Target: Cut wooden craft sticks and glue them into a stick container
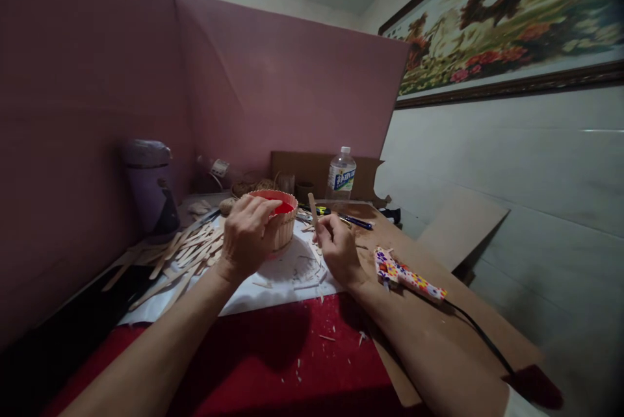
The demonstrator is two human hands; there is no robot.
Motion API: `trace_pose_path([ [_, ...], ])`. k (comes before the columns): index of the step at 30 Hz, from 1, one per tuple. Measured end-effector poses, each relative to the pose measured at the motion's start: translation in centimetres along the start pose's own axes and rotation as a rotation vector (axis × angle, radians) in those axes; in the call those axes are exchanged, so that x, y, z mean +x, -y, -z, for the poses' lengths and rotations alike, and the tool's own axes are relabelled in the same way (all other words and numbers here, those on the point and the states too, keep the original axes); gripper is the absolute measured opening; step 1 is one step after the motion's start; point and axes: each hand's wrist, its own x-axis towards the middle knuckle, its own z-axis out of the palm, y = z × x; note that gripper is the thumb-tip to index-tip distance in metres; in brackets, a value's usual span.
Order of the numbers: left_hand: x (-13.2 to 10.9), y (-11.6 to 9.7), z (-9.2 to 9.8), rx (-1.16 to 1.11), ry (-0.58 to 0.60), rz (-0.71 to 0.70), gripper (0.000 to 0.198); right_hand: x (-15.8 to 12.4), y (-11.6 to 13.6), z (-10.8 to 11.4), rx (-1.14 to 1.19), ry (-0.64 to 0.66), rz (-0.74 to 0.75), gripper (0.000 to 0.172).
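My left hand (247, 232) grips the near left rim of a round tub (284, 230), red inside and ringed on the outside with upright wooden sticks. It stands on a white sheet (273, 284). To the right of the tub, my right hand (336, 248) pinches a wooden craft stick (312, 209) that points upward, apart from the tub. Small pale wood scraps (309, 272) lie on the sheet between my hands. A heap of loose craft sticks (195, 251) spreads to the left of my left hand.
A flower-patterned glue gun (409, 280) with a black cord lies on brown board at right. Behind stand a clear bottle (342, 176) and a ball of twine (263, 186). A purple flask (151, 189) stands at left. A dark blue pen-like tool (358, 222) lies behind my right hand.
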Motion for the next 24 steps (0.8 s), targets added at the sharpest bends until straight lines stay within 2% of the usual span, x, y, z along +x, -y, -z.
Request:
trace_pose_path([
  [2, -0.1, -0.8, 0.2, -0.094, 0.025, 0.068, 0.018, -0.8, 0.7, 0.2, 0.054, -0.02, 0.16, 0.018],
  [4, -0.3, -1.7, 0.2, -0.165, 0.101, 0.142, 0.022, -1.3, 1.0, 0.3, 0.004, -0.029, 0.281, 0.016],
  [8, -0.2, -3.0, 0.0, -0.374, 0.089, 0.4, 0.032, -1.7, 1.0, 0.5, -0.2, -0.069, 0.538, 0.01],
  [11, 0.1, -3.4, -0.3, -0.51, 0.09, 0.567, 0.035, -1.7, 1.0, 0.6, -0.31, -0.1, 0.676, 0.01],
  [15, 0.4, -3.4, -0.3, -0.68, 0.153, 0.699, 0.041, -1.7, 1.2, 0.5, -0.382, -0.149, 0.769, 0.013],
  [19, 0.3, -3.1, -0.3, -0.871, 0.243, 0.764, 0.037, -1.9, 1.3, 0.2, -0.35, -0.182, 0.753, 0.013],
  [24, 0.0, -2.6, -0.3, -0.914, 0.301, 0.695, 0.032, -2.2, 0.8, 0.0, -0.269, -0.189, 0.689, 0.011],
])
